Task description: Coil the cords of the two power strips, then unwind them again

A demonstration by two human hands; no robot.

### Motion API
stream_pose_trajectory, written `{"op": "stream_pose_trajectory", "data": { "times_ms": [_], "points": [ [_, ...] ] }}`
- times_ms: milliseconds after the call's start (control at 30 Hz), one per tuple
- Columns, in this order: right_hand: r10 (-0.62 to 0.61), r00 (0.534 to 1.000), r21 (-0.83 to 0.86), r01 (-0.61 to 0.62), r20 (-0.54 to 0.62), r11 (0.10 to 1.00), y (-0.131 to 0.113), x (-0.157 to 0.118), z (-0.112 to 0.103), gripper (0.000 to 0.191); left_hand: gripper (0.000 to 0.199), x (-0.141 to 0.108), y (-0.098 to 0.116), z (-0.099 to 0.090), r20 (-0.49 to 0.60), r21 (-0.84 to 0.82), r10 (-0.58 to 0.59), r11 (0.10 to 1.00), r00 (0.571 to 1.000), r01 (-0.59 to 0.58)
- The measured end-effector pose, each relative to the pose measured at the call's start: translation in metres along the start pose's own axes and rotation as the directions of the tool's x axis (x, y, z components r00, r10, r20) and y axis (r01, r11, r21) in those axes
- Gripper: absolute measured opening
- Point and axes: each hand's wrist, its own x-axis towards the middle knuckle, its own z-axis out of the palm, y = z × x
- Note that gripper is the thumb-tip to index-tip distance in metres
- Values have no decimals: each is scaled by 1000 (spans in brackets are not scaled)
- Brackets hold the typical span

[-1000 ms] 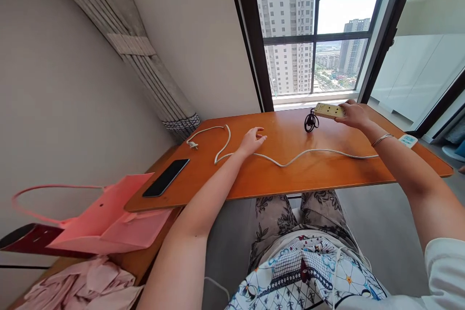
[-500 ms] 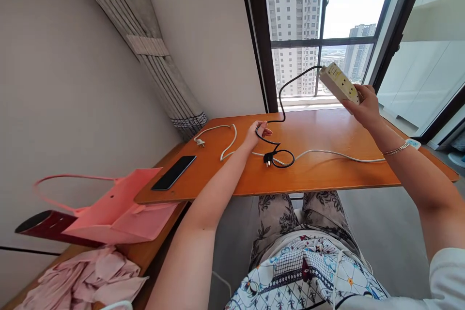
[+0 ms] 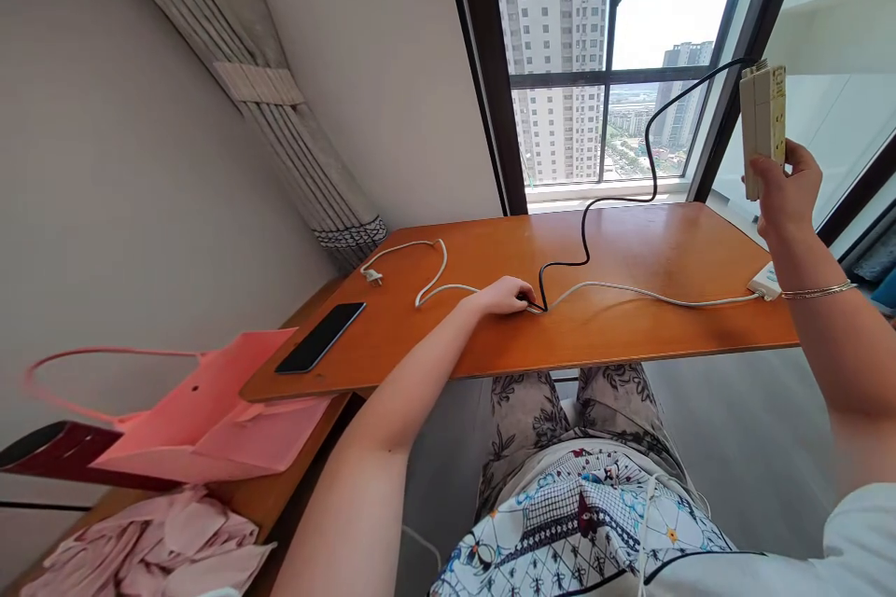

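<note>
My right hand [image 3: 791, 187] is closed around the lower end of a cream power strip [image 3: 764, 112], held upright in the air at the right. From the strip's top a black cord [image 3: 652, 135] loops down to the wooden table. There my left hand [image 3: 505, 296] rests low, fingers closed on the plug end of that cord, with the plug mostly hidden under the fingers. A white cord [image 3: 644, 294] runs along the table past my left hand. At its left end lies a white plug [image 3: 372, 277]; its right end meets a white power strip [image 3: 765, 282], partly behind my right forearm.
A black phone [image 3: 320, 338] lies on the left part of the wooden table [image 3: 434, 345]. Left of it, lower down, are a pink bag [image 3: 203, 410], a dark red cylinder [image 3: 63, 452] and crumpled pink cloth [image 3: 154, 546]. Beyond the table stands a window [image 3: 609, 75].
My right hand has lifted the power strip up and right, turning it upright. My left hand has moved down from the cord to the plug, and the black cord's loop has opened out.
</note>
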Motion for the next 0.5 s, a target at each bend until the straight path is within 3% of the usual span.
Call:
{"op": "stream_pose_trajectory", "data": {
  "times_ms": [67, 167, 267, 367, 433, 500],
  "points": [
    [97, 994, 24, -95, -55, 995, 2, -5, -9, 53, 29, -5, 3, -7, -42, 85, 0, 996, 999, 4],
    [177, 981, -62, -182, -75, 981, 7, -16, -25, 61, 37, -15, 4, -23, -259, 197, -43, 976, 965, 96],
    [176, 983, -282, -183, -48, 942, 12, -29, -52, 64, 39, -33, -3, -50, -485, 255, -113, 930, 867, 264],
    [166, 982, -568, -90, 85, 818, 22, -41, -91, 57, 34, -61, -20, -80, -644, 253, -206, 852, 737, 459],
    [215, 957, -693, -23, 192, 721, 36, -50, -121, 55, 33, -83, -33, -95, -699, 226, -270, 796, 663, 562],
    [277, 918, -787, 56, 283, 615, 54, -58, -153, 52, 31, -105, -47, -103, -707, 210, -320, 756, 630, 620]
  ]
}}
